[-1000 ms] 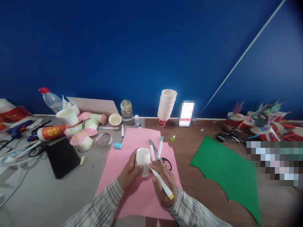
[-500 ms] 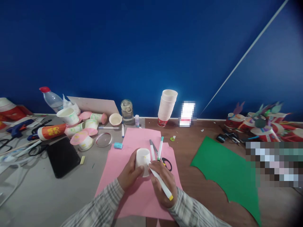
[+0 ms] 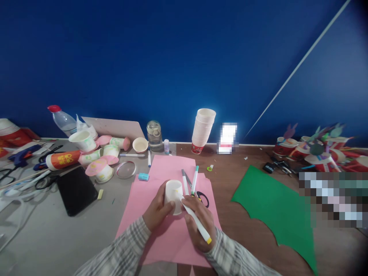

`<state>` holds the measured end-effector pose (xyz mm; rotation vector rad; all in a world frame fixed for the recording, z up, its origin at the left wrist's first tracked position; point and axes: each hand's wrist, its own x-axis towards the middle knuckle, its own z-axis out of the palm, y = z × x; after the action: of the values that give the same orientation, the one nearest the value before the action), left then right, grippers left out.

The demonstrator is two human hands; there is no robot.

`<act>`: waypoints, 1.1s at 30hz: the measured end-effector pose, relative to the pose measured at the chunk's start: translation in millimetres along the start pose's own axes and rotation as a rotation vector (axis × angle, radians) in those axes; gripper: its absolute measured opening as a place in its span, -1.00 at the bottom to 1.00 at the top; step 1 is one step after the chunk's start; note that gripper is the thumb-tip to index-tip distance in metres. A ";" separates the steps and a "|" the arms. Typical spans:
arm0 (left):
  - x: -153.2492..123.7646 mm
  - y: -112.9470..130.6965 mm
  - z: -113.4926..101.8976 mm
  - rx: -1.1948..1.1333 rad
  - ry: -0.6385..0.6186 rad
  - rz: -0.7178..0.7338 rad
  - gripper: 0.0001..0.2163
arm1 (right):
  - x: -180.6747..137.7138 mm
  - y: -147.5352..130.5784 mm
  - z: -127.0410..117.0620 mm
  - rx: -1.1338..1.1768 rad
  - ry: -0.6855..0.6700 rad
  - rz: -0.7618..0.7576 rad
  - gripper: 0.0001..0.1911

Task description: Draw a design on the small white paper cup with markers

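My left hand (image 3: 157, 209) is wrapped around a small white paper cup (image 3: 173, 195) held upside down over a pink paper sheet (image 3: 169, 230). A white marker with a yellow end (image 3: 197, 222) is gripped in my right hand (image 3: 198, 222), and its tip touches the cup's side. Two more markers (image 3: 190, 181) and black-handled scissors (image 3: 201, 197) lie on the pink sheet just beyond my right hand.
A stack of paper cups (image 3: 202, 129) and a glass jar (image 3: 153, 135) stand by the blue wall. Decorated cups (image 3: 97, 153), a bottle (image 3: 61, 119), a black tablet (image 3: 76, 190) and tools clutter the left. A green sheet (image 3: 276, 209) lies right, with craft cups (image 3: 316, 151) behind.
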<state>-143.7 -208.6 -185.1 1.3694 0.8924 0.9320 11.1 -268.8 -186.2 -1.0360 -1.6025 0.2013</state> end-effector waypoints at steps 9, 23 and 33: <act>0.4 -1.5 -2.4 -0.007 -0.021 0.005 -0.46 | -1.7 3.1 2.2 0.009 0.030 0.035 -0.70; 1.1 1.2 -2.3 -0.068 0.005 -0.020 -0.47 | 5.9 4.0 -0.5 0.169 -0.011 0.167 -0.75; 1.1 -0.2 -2.1 -0.101 0.041 -0.042 -0.50 | 3.2 2.9 -1.9 0.184 -0.026 0.184 -0.75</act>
<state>-145.2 -206.7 -185.3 1.2445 0.8902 0.9631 14.4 -265.6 -185.1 -1.0397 -1.4807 0.4798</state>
